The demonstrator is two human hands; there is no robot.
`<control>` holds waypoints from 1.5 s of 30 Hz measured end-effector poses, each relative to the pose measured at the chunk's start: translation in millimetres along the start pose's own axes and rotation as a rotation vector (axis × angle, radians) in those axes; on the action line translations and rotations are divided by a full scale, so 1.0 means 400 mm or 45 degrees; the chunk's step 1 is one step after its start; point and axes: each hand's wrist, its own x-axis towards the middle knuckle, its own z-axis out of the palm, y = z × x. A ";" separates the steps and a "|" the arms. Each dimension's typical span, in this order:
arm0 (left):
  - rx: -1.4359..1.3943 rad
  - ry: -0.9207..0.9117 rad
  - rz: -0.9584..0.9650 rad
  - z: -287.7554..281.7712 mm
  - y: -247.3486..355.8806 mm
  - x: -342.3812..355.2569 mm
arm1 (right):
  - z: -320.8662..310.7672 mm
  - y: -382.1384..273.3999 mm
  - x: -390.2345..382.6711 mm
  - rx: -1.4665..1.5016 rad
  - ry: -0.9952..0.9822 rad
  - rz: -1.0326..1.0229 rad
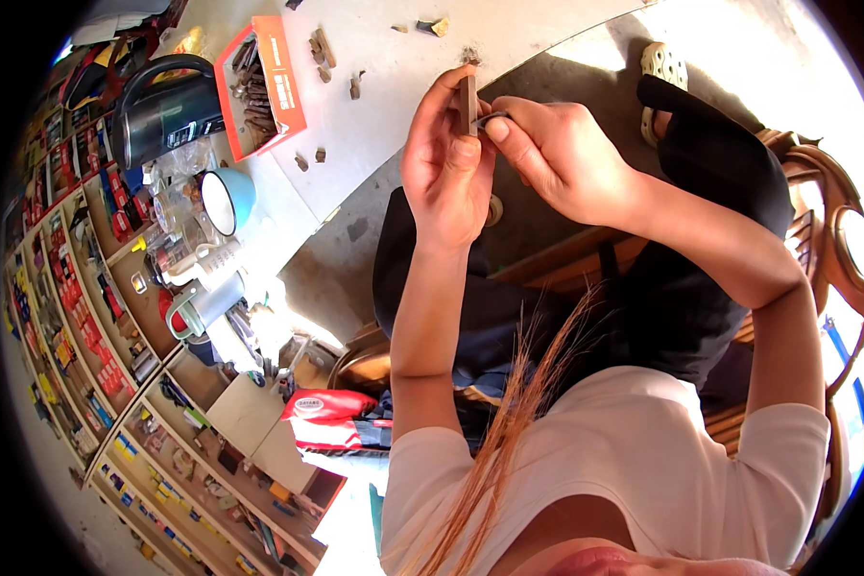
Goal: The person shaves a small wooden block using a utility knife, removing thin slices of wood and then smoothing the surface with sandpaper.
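Upright over the table's edge, my left hand (444, 187) pinches a flat brown strip (468, 104) between thumb and fingers. My right hand (568, 158) is closed on a small dark tool (492, 119), whose thin end meets the strip's right side. Most of the tool is hidden by the fingers, so its kind cannot be made out. Left of my hands, an orange-red box (280, 75) on the white table (370, 106) holds many dark brown sticks (252, 101). Several broken brown pieces (321, 48) lie loose beside it.
A black kettle (168, 113) and a light-blue mug (228, 202) stand at the table's left, near glassware and a pale-green cup (204, 305). Shelves of small packages (82, 326) fill the far left. A wooden chair (824, 192) is at right.
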 end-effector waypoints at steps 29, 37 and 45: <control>0.010 0.055 -0.007 0.008 -0.007 0.001 | 0.012 0.017 -0.002 -0.073 0.056 -0.058; -0.029 0.059 -0.003 -0.003 -0.018 -0.003 | 0.005 0.017 0.001 -0.083 0.032 -0.026; -0.101 0.043 0.019 -0.006 -0.008 0.010 | 0.007 0.013 -0.003 -0.068 0.074 -0.165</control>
